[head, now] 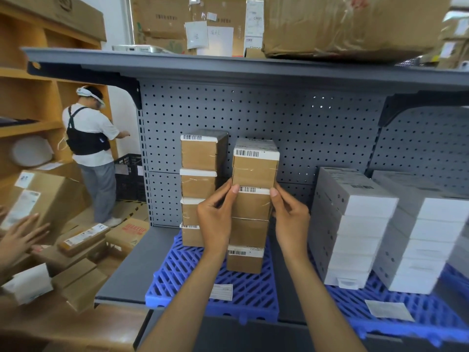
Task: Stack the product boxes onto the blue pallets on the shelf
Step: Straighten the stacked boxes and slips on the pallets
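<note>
on the blue pallet (177, 275), your left hand (215, 217) and right hand (289, 219) grip the front stack (248, 232) of brown boxes from either side, thumbs at the seam under its top box (255, 168); a second brown stack (198, 184) stands at the pallet's back, white boxes (355, 224) off to its right

Brown boxes (255, 171): 8, in two stacks of 4.
Blue pallets (177, 275): 2 in plain view.
White-box stacks (355, 224): 2; boxes per stack not countable.
Paper slips (222, 292) on pallets: 2, one each.
</note>
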### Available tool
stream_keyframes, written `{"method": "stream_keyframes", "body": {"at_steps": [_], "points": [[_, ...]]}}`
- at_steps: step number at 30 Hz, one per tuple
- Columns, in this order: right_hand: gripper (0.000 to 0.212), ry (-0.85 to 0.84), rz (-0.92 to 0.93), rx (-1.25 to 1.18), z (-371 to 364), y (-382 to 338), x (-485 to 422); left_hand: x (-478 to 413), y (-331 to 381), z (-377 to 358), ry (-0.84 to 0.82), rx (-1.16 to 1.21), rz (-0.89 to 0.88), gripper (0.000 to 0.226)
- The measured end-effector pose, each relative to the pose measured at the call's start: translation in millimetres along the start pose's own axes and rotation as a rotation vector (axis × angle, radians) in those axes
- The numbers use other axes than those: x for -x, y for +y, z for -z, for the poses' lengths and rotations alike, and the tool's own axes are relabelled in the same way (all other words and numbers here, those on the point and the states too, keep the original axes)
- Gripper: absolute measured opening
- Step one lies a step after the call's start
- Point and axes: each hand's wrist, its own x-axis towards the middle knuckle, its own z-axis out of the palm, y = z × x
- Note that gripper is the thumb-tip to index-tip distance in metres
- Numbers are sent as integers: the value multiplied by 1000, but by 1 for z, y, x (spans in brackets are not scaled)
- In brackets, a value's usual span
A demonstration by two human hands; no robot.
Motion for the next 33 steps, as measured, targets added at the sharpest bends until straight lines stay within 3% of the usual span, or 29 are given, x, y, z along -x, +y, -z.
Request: {"method": "stream_keyframes", "body": {"at_steps": [5,9,15,22,26,29,33], "points": [[49,-93,3,38,11,5,7,4,1,7,-9,-74,19,45],[39,-113,15,184,33,19,21,13,-8,33,-99,-288,-38,47],[25,-195,112,535,62,33,49,24,-22,85,-226,-654,-69,13],[19,-462,8,418,28,44,87,19,-53,132,-216,-847,102,22],[30,-593,-251,254,-10,43,99,7,-68,140,-219,-812,211,37],[53,-675,-429,190,-43,42,104,-5,-76,141,-260,-731,237,48],[79,-611,-515,122,-86,52,107,-22,-85,140,-316,-622,312,54]]}}
